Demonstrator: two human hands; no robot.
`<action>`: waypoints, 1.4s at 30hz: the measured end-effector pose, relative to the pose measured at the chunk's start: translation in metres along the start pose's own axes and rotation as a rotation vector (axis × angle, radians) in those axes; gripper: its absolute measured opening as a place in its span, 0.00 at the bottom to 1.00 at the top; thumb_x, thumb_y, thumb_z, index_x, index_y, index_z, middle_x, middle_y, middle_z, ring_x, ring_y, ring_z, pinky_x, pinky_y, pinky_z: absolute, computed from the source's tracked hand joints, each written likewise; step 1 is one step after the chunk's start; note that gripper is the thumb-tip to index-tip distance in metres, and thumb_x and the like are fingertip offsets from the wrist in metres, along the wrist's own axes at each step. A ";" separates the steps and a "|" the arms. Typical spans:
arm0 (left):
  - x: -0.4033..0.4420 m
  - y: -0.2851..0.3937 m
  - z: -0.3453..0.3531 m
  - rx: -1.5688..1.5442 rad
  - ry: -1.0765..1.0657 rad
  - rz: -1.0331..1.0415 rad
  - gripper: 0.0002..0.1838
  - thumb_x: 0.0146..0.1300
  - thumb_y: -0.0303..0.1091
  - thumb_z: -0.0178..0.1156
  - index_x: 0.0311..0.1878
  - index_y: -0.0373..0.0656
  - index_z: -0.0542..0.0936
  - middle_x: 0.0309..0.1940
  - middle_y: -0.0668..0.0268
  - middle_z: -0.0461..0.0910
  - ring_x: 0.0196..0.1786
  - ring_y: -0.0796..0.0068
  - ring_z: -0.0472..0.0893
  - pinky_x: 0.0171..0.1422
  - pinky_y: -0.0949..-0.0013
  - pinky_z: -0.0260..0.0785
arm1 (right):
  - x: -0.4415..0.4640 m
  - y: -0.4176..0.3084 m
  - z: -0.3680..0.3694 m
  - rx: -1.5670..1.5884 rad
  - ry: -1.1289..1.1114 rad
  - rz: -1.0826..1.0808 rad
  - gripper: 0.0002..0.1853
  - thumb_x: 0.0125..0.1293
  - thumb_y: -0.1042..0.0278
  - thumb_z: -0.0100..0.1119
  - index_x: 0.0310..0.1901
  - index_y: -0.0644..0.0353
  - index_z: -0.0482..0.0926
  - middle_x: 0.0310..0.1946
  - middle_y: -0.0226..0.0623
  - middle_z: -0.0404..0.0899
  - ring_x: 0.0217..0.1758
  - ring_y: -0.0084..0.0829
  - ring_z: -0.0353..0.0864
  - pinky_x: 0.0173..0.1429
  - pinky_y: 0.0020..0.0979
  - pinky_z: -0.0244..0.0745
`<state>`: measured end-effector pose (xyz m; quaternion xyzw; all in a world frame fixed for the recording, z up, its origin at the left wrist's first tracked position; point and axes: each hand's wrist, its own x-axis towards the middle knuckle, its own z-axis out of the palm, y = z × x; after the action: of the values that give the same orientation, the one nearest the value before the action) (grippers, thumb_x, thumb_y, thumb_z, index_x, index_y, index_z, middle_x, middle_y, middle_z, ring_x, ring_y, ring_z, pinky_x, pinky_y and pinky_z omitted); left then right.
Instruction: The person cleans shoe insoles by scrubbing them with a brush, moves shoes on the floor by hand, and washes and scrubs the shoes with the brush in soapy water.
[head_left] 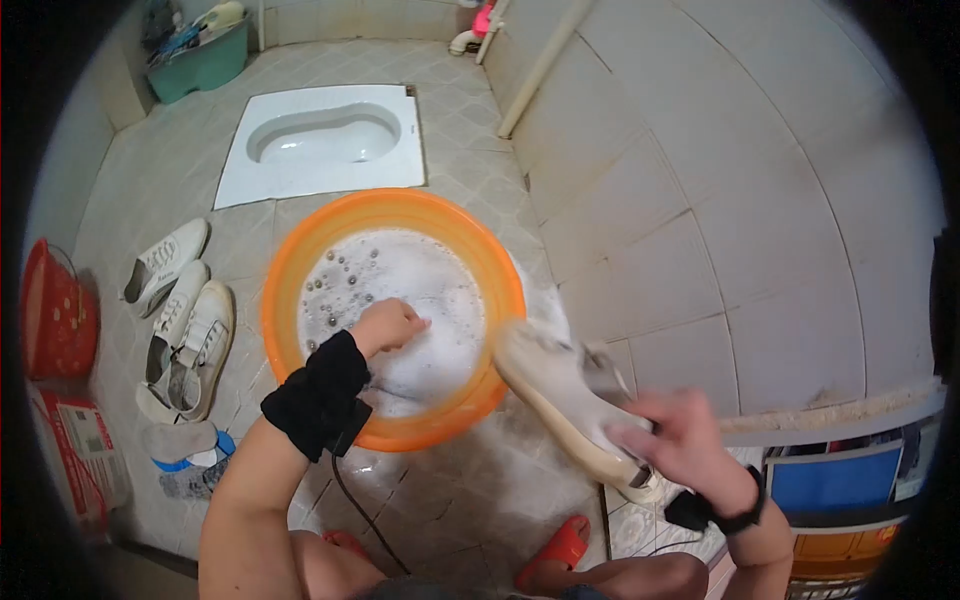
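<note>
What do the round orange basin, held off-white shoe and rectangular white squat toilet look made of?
Round orange basin: probably plastic; smooth, evenly coloured rim, slight sheen.
Held off-white shoe: thick matte sole likely rubber or foam; upper fabric or synthetic leather, too blurred to tell.
Rectangular white squat toilet: likely glazed ceramic; glossy bowl highlights.

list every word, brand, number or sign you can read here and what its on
No text is clear enough to quote.
Red and white package, left edge: marks resembling lettering, too blurred to read.
Farthest white shoe on the floor at left: small dark marks, too small to read.
Squat toilet: tiny mark near its right edge, too small to read.
Held shoe in the right hand: no readable text.
</note>
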<state>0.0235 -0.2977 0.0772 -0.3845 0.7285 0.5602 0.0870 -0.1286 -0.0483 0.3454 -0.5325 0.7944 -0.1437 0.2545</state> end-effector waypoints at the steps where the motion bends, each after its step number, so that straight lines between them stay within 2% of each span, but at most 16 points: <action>1: 0.000 -0.004 -0.006 -0.014 0.005 -0.005 0.29 0.54 0.61 0.55 0.37 0.41 0.82 0.21 0.62 0.78 0.26 0.66 0.79 0.37 0.59 0.71 | 0.023 -0.002 0.018 -0.016 0.026 -0.077 0.08 0.53 0.67 0.61 0.28 0.63 0.78 0.21 0.44 0.74 0.22 0.40 0.73 0.27 0.34 0.67; 4: -0.002 -0.014 -0.018 -0.374 -0.009 -0.228 0.39 0.55 0.68 0.47 0.51 0.38 0.73 0.30 0.60 0.74 0.28 0.67 0.76 0.34 0.57 0.70 | 0.092 0.003 0.096 -0.098 0.078 -0.251 0.09 0.53 0.66 0.58 0.25 0.63 0.76 0.23 0.46 0.73 0.28 0.47 0.75 0.33 0.40 0.69; 6: -0.005 -0.020 -0.016 -0.622 -0.036 -0.302 0.47 0.52 0.75 0.43 0.61 0.41 0.62 0.42 0.58 0.72 0.30 0.69 0.75 0.32 0.67 0.70 | 0.122 0.008 0.157 -0.043 0.135 -0.273 0.07 0.52 0.68 0.57 0.25 0.62 0.75 0.25 0.46 0.73 0.30 0.48 0.75 0.34 0.42 0.70; 7: -0.004 -0.025 -0.019 -0.738 -0.115 -0.230 0.51 0.51 0.71 0.49 0.65 0.36 0.53 0.44 0.53 0.71 0.42 0.58 0.75 0.39 0.56 0.70 | 0.137 0.019 0.190 -0.059 0.100 -0.296 0.07 0.53 0.68 0.57 0.27 0.62 0.76 0.26 0.45 0.74 0.30 0.47 0.75 0.34 0.41 0.70; 8: -0.002 -0.028 -0.015 -0.745 -0.117 -0.233 0.51 0.51 0.71 0.49 0.65 0.36 0.53 0.44 0.53 0.71 0.42 0.58 0.75 0.39 0.56 0.70 | 0.145 0.024 0.214 -0.075 0.066 -0.314 0.07 0.54 0.67 0.57 0.29 0.62 0.77 0.27 0.45 0.74 0.30 0.47 0.75 0.34 0.40 0.70; 10: 0.007 -0.027 -0.001 -0.424 0.217 -0.176 0.55 0.49 0.65 0.58 0.68 0.35 0.45 0.50 0.45 0.70 0.46 0.46 0.74 0.48 0.57 0.69 | 0.142 0.012 0.231 -0.009 0.016 -0.300 0.07 0.54 0.67 0.57 0.31 0.61 0.78 0.31 0.44 0.75 0.32 0.46 0.76 0.37 0.39 0.71; 12: 0.015 -0.028 0.005 0.263 0.223 -0.073 0.52 0.49 0.45 0.61 0.69 0.35 0.41 0.50 0.31 0.65 0.50 0.36 0.70 0.57 0.58 0.65 | 0.143 0.011 0.237 0.057 -0.039 -0.282 0.08 0.54 0.66 0.57 0.33 0.59 0.79 0.35 0.44 0.76 0.34 0.46 0.77 0.39 0.39 0.72; 15: 0.017 -0.027 0.007 0.278 0.239 -0.127 0.44 0.51 0.37 0.55 0.69 0.38 0.45 0.51 0.28 0.63 0.51 0.34 0.69 0.57 0.59 0.65 | 0.161 0.013 0.234 -0.106 0.107 -0.132 0.11 0.54 0.65 0.58 0.39 0.57 0.80 0.41 0.45 0.75 0.36 0.45 0.78 0.44 0.37 0.73; 20: 0.029 -0.047 -0.012 0.244 0.271 0.104 0.35 0.46 0.27 0.51 0.64 0.47 0.64 0.37 0.43 0.77 0.42 0.45 0.77 0.49 0.58 0.68 | 0.200 0.009 0.246 -0.255 0.183 -0.167 0.37 0.46 0.54 0.65 0.60 0.54 0.65 0.63 0.47 0.57 0.60 0.59 0.60 0.54 0.49 0.69; 21: 0.030 -0.056 -0.009 0.017 0.394 0.154 0.27 0.44 0.26 0.51 0.53 0.42 0.74 0.31 0.49 0.79 0.38 0.50 0.78 0.44 0.57 0.69 | 0.204 0.003 0.254 -0.292 0.131 -0.222 0.44 0.43 0.52 0.67 0.63 0.54 0.61 0.68 0.46 0.49 0.64 0.64 0.52 0.53 0.55 0.67; 25: 0.034 -0.077 -0.018 -0.425 0.455 -0.042 0.14 0.45 0.26 0.50 0.36 0.35 0.80 0.34 0.47 0.78 0.40 0.48 0.78 0.42 0.57 0.69 | 0.213 -0.001 0.286 -0.390 -0.078 -0.057 0.54 0.36 0.46 0.71 0.66 0.52 0.55 0.71 0.37 0.40 0.68 0.66 0.40 0.57 0.65 0.59; 28: 0.034 -0.100 -0.017 -0.363 0.592 -0.063 0.12 0.47 0.26 0.49 0.34 0.34 0.79 0.33 0.45 0.78 0.40 0.48 0.78 0.42 0.56 0.67 | 0.217 0.020 0.305 -0.386 -0.240 0.000 0.56 0.36 0.46 0.71 0.67 0.53 0.52 0.71 0.36 0.38 0.67 0.67 0.41 0.58 0.62 0.61; 29: 0.037 -0.108 -0.017 -0.401 0.610 -0.074 0.12 0.48 0.27 0.49 0.34 0.33 0.79 0.34 0.44 0.78 0.42 0.48 0.77 0.44 0.57 0.67 | 0.216 0.024 0.308 -0.459 -0.286 -0.019 0.54 0.39 0.45 0.67 0.66 0.63 0.52 0.69 0.51 0.42 0.68 0.57 0.49 0.66 0.54 0.51; 34: 0.029 -0.110 -0.027 -0.355 0.520 -0.096 0.15 0.51 0.28 0.50 0.40 0.31 0.77 0.38 0.44 0.77 0.45 0.48 0.77 0.47 0.60 0.67 | 0.217 0.015 0.305 -0.464 -0.256 0.038 0.48 0.38 0.49 0.67 0.62 0.63 0.61 0.68 0.49 0.47 0.65 0.46 0.60 0.64 0.48 0.56; 36: 0.030 -0.108 -0.028 -0.267 0.491 -0.129 0.15 0.51 0.28 0.50 0.40 0.29 0.77 0.38 0.44 0.77 0.45 0.49 0.77 0.47 0.61 0.67 | 0.232 0.017 0.306 -0.532 -0.625 0.132 0.41 0.38 0.51 0.68 0.57 0.61 0.68 0.67 0.50 0.51 0.63 0.46 0.62 0.62 0.43 0.61; 42: 0.030 -0.102 -0.023 -0.303 0.490 -0.107 0.15 0.49 0.27 0.52 0.41 0.33 0.78 0.39 0.46 0.78 0.46 0.52 0.77 0.48 0.62 0.67 | 0.224 0.033 0.294 -0.288 -0.360 -0.006 0.44 0.37 0.49 0.69 0.56 0.66 0.68 0.66 0.56 0.50 0.63 0.51 0.62 0.65 0.33 0.59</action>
<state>0.0774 -0.3400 -0.0077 -0.5549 0.6146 0.5475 -0.1207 -0.0585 -0.2286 0.0286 -0.5828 0.7469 0.0676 0.3131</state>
